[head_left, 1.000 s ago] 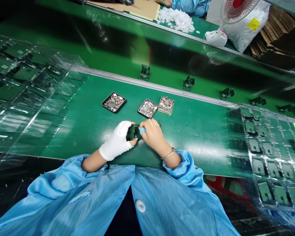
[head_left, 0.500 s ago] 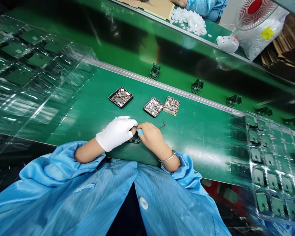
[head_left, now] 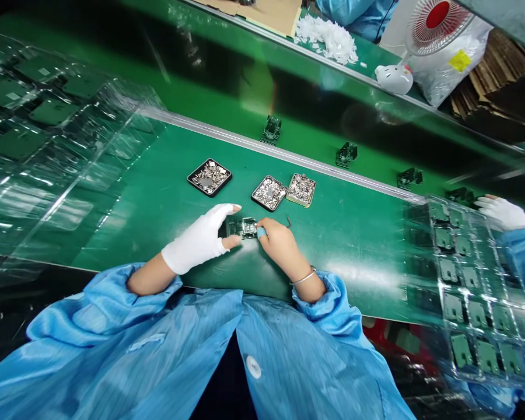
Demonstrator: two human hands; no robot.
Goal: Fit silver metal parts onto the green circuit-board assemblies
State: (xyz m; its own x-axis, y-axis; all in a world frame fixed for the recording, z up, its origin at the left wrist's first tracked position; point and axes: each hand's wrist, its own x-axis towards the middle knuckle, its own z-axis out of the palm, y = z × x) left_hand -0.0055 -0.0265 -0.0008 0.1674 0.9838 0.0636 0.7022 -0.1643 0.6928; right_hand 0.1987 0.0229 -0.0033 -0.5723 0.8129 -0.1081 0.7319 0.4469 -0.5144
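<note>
My left hand (head_left: 196,239), in a white glove with bare fingertips, is open around the left end of a small green circuit board assembly (head_left: 247,227). Its thumb and fingers are spread apart. At the assembly's right end, my right hand (head_left: 280,242), bare with blue tape on one finger, pinches the edge. Just beyond that hand, a thin bent rod (head_left: 289,222) shows on the green bench, partly hidden. Farther up lie a black tray (head_left: 192,177), a second dark tray (head_left: 281,201) and a yellowish tray (head_left: 307,205), all filled with small metal parts.
Clear blister trays with green boards stand left (head_left: 91,157) and right (head_left: 440,291). Beyond a metal rail (head_left: 245,143), several board assemblies (head_left: 346,154) sit on a green strip. A co-worker's gloved hand (head_left: 503,211) is at right. A fan (head_left: 394,79) stands at the back.
My left hand has opened and drawn left, uncovering the board assembly. My right hand has shifted slightly right. A co-worker's gloved hand has appeared at the right.
</note>
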